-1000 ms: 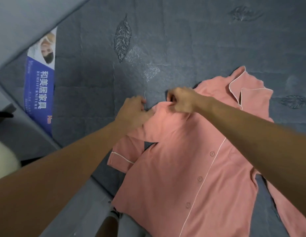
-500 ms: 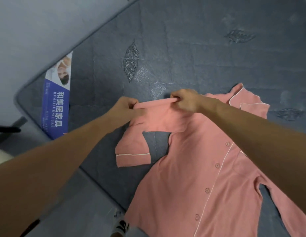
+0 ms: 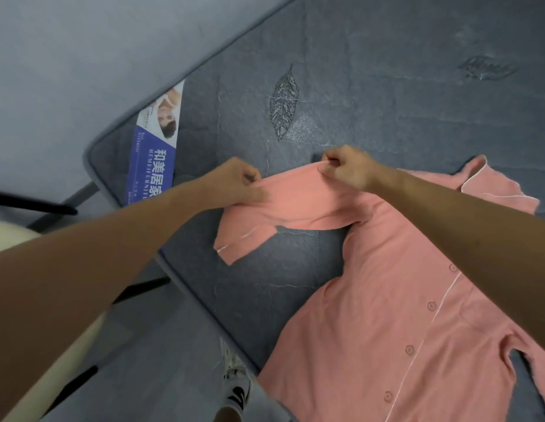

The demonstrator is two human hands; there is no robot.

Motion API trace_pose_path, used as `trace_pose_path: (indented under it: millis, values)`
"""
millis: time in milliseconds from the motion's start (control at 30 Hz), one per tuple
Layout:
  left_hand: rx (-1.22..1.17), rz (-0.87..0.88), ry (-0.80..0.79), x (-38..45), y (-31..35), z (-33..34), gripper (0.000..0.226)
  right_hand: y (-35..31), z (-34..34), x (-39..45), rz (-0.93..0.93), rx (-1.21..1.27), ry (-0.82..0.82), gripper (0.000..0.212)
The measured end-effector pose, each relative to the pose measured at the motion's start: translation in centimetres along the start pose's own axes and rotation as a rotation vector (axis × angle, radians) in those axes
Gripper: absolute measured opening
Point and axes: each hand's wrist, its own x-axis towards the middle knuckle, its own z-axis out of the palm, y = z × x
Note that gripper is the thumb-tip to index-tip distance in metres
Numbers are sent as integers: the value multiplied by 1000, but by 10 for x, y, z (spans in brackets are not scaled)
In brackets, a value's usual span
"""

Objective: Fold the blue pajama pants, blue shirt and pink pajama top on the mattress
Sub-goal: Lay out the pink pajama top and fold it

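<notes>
Pink pajama top (image 3: 402, 300) lies buttons-up on the mattress (image 3: 386, 86); left hand (image 3: 234, 181) and right hand (image 3: 344, 169) pinch its sleeve, spreading it. Next, likely fold inward.

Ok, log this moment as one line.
stage: spreading sleeve | left hand: pinches sleeve | right hand: pinches sleeve | pink top: buttoned, flat on mattress | folds: none yet

My dark grey quilted mattress (image 3: 386, 86) carries the pink pajama top (image 3: 402, 315), spread buttons-up toward its near edge. A blue-and-white label (image 3: 154, 159) lies flat on the mattress at its left corner.
</notes>
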Motion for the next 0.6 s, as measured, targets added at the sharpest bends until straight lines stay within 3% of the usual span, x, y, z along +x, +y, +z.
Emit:
trace_pose_path:
  millis: [133,300,467,600]
  values:
    - [185,-94,13,-15,-13,-35,47,-13,-6,10,50,-93,59,15]
    - [162,-121,129,-28,-29,-70,60,-15,-7,27,85,-142,95,13]
    - [162,-190,281,-30,-59,-83,41,-3,8,34,86,-144,100,14]
    - [308,-280,319,-25,-76,-81,32,5,14,32,49,-204,198,8]
